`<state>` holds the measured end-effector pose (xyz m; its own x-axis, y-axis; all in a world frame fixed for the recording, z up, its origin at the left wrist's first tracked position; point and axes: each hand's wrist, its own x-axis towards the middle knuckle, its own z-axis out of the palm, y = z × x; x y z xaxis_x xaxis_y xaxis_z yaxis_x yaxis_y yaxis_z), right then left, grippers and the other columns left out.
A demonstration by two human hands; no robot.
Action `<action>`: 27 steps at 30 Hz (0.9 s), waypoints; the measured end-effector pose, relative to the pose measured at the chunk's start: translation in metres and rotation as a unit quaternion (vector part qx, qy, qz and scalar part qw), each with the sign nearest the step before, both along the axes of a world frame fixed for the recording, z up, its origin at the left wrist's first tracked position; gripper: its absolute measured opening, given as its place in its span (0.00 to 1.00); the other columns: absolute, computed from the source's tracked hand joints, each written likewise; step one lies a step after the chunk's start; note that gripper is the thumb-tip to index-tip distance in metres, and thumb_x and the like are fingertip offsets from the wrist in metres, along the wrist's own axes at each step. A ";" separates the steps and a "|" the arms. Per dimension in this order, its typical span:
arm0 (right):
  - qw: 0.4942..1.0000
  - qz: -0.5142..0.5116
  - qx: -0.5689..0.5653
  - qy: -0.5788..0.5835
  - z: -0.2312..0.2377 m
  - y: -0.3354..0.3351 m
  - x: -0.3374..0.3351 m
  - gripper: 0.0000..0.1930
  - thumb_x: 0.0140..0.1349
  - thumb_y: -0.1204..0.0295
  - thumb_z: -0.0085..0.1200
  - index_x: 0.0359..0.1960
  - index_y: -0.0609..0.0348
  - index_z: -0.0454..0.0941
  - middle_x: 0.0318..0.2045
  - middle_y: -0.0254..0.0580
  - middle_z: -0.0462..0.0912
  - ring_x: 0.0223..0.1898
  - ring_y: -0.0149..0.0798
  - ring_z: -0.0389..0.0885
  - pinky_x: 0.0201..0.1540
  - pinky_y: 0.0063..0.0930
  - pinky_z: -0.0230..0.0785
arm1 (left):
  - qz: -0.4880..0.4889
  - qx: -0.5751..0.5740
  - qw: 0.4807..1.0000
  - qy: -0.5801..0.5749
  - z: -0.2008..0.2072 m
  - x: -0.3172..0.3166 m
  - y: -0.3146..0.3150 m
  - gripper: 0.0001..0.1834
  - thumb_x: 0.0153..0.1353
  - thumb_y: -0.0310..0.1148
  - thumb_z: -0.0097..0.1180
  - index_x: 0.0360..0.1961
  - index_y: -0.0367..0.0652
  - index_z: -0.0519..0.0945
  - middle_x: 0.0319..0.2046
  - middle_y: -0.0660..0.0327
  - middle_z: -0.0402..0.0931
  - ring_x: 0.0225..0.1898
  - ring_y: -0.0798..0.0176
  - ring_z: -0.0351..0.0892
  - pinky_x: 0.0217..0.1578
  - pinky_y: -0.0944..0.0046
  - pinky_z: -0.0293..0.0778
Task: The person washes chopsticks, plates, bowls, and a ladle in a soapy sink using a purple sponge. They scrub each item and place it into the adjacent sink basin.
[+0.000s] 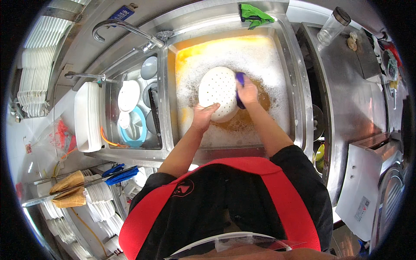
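A round white perforated plate (pixel 216 89) is tilted above the foamy, yellowish water in the large sink (pixel 284 30). My left hand (pixel 205 116) grips its lower left edge, with the thumb on the holed face. At the plate's right edge, my right hand (pixel 248 91) is closed on a purple cloth (pixel 239 79) pressed against the rim. Part of the cloth is hidden behind the fingers and slightly blurred. White suds spread around the plate, and browner water shows just below and right of it.
Left of this basin, a smaller sink holds a light-blue ring-shaped basin (pixel 141 134), white dishes (pixel 129 96) and grey bowls (pixel 149 67). A faucet (pixel 151 42) stands behind. A green cloth (pixel 255 16) lies on the back ledge; a glass jar (pixel 333 27) stands at right.
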<state>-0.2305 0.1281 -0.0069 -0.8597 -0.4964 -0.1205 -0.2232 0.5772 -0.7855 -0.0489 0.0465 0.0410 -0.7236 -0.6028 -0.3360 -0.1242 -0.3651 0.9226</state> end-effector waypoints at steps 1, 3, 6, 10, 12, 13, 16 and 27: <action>0.996 0.032 -0.004 0.080 0.009 -0.001 0.013 0.27 0.63 0.54 0.51 0.57 0.59 0.72 0.46 0.58 0.80 0.48 0.54 0.80 0.55 0.40 0.70 | -0.027 -0.053 0.998 -0.002 -0.002 0.000 -0.002 0.21 0.55 0.24 0.59 0.52 0.36 0.74 0.44 0.58 0.79 0.43 0.63 0.79 0.46 0.62 0.74; 0.974 0.150 -0.109 -0.129 0.030 -0.001 0.037 0.27 0.63 0.55 0.52 0.59 0.60 0.70 0.56 0.59 0.73 0.57 0.55 0.73 0.61 0.38 0.64 | -0.038 -0.070 0.997 -0.003 -0.005 -0.001 -0.010 0.20 0.55 0.24 0.60 0.50 0.38 0.76 0.43 0.58 0.79 0.44 0.65 0.77 0.46 0.63 0.74; 0.947 0.262 -0.179 0.054 0.053 -0.009 0.079 0.22 0.59 0.61 0.55 0.52 0.61 0.76 0.58 0.55 0.72 0.60 0.58 0.67 0.65 0.44 0.58 | -0.032 -0.124 0.992 -0.015 -0.007 0.003 -0.019 0.19 0.54 0.26 0.60 0.49 0.40 0.77 0.44 0.61 0.79 0.45 0.66 0.76 0.47 0.64 0.73; 0.913 0.284 -0.208 0.204 0.067 -0.016 0.082 0.19 0.53 0.60 0.59 0.44 0.55 0.79 0.55 0.44 0.74 0.65 0.55 0.61 0.64 0.54 0.55 | -0.029 -0.156 0.987 0.030 0.001 0.009 -0.018 0.17 0.55 0.28 0.61 0.47 0.41 0.77 0.46 0.63 0.78 0.45 0.67 0.76 0.48 0.64 0.73; 0.924 0.215 -0.200 0.246 0.073 -0.029 0.063 0.16 0.51 0.59 0.61 0.37 0.56 0.79 0.50 0.43 0.77 0.62 0.53 0.66 0.60 0.54 0.59 | -0.034 -0.119 0.992 -0.018 0.011 0.012 -0.013 0.18 0.54 0.24 0.63 0.47 0.39 0.77 0.43 0.63 0.79 0.44 0.70 0.76 0.47 0.65 0.73; 0.936 0.175 -0.270 0.143 0.075 -0.032 0.046 0.17 0.51 0.59 0.61 0.37 0.57 0.79 0.43 0.45 0.80 0.55 0.51 0.73 0.57 0.50 0.63 | -0.025 -0.079 0.996 -0.022 0.015 0.012 -0.009 0.18 0.52 0.21 0.65 0.46 0.38 0.77 0.41 0.62 0.80 0.42 0.70 0.78 0.46 0.66 0.74; 0.971 0.060 -0.109 -0.202 0.075 -0.027 0.001 0.25 0.61 0.51 0.51 0.49 0.60 0.77 0.36 0.56 0.82 0.35 0.55 0.82 0.46 0.41 0.74 | -0.004 -0.078 0.997 -0.019 0.030 0.019 0.000 0.18 0.53 0.21 0.63 0.46 0.35 0.77 0.39 0.61 0.80 0.40 0.67 0.79 0.45 0.66 0.75; 0.912 0.286 -0.251 0.151 0.059 -0.022 0.093 0.24 0.58 0.58 0.57 0.49 0.63 0.75 0.53 0.56 0.74 0.61 0.59 0.65 0.65 0.45 0.55 | -0.049 -0.216 0.973 -0.062 0.005 0.016 -0.042 0.14 0.55 0.23 0.57 0.45 0.41 0.79 0.40 0.65 0.80 0.41 0.70 0.77 0.45 0.66 0.74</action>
